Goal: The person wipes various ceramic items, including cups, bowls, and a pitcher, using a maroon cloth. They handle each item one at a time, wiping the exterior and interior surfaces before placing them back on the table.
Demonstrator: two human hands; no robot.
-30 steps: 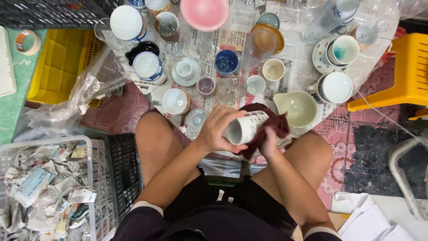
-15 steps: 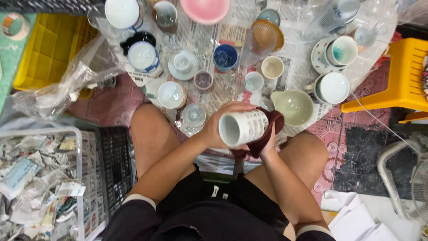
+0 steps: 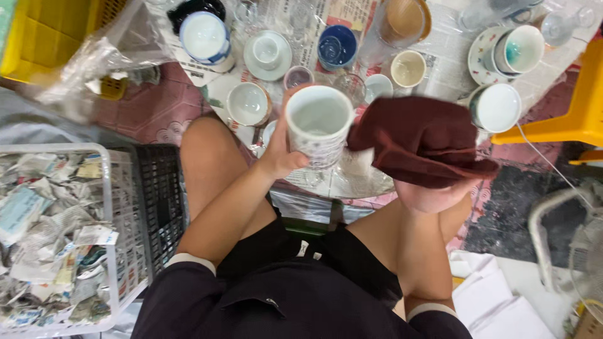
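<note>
The left hand (image 3: 286, 157) is gripping a white mug (image 3: 318, 125) around its side, fingers clamped on the wall, and is holding it above the knees with the open mouth tipping toward the camera. The mug is showing a clean pale inside and a faint speckled pattern on its outer wall. The right hand (image 3: 433, 191) is closing on a dark red cloth (image 3: 421, 141), which is lying bunched over the palm just beside the mug and hiding most of the fingers. Compared with half a second ago, the mug is now turning its mouth upward rather than lying sideways, and the cloth is sitting out at the mug's right instead of under it. Beyond the hands, newspaper (image 3: 339, 19) is covering the floor and carrying many cups and bowls: a blue cup (image 3: 337, 45), a cream cup (image 3: 408, 68), a white bowl (image 3: 496, 107) and a small cup on a saucer (image 3: 267, 53). A white basket (image 3: 122, 207) of crumpled paper is standing to the left, a yellow crate (image 3: 44, 31) farther off, and a yellow stool (image 3: 575, 100) to the right.
</note>
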